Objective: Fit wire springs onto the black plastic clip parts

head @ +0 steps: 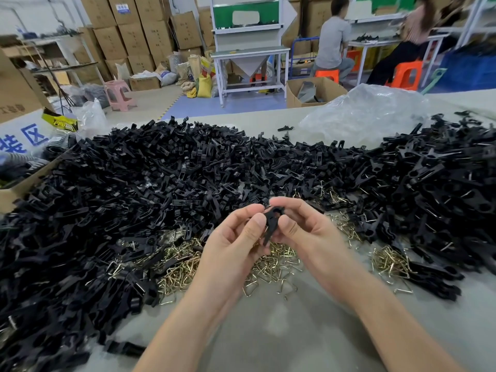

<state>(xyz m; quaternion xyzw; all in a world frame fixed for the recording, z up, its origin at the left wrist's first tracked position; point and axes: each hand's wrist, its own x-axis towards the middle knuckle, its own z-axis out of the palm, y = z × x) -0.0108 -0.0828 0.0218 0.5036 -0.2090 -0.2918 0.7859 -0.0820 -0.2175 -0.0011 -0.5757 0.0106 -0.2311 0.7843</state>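
Densely, black clip parts (134, 183) ring scattered wire springs (182, 267).

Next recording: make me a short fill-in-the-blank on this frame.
The left hand and right hand together pinch one ___ clip part. The clear plastic bag lies on the person's ___ side. The stool at far left is ___.
Missing: black; right; pink.

One wide-angle head-worn camera looks forward and down, close over the left hand (236, 237) and right hand (303, 226). Both sit at mid-frame, forearms entering from the bottom edge. Beyond the hands the view reaches across the table (295, 331) to distant workbenches (249, 52).
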